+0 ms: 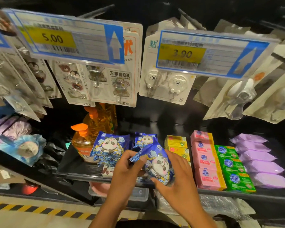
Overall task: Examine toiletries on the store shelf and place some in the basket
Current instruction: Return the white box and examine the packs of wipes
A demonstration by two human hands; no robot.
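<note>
A blue panda-print packet (156,163) is held just above the front edge of the shelf (82,176). My left hand (127,168) pinches its upper left corner with thumb and fingers. My right hand (176,178) wraps its right and lower side. Two more blue panda packets stand on the shelf behind, a larger panda packet (108,148) at the left and a smaller panda packet (144,139) further back. No basket is in view.
Orange pump bottles (82,142) stand left of the packets. To the right lie yellow boxes (176,143), pink soap bars (204,160), green soap bars (232,167) and purple packs (260,160). Hook packs (168,86) and price tags (181,53) hang overhead. The floor has a yellow-black stripe (39,209).
</note>
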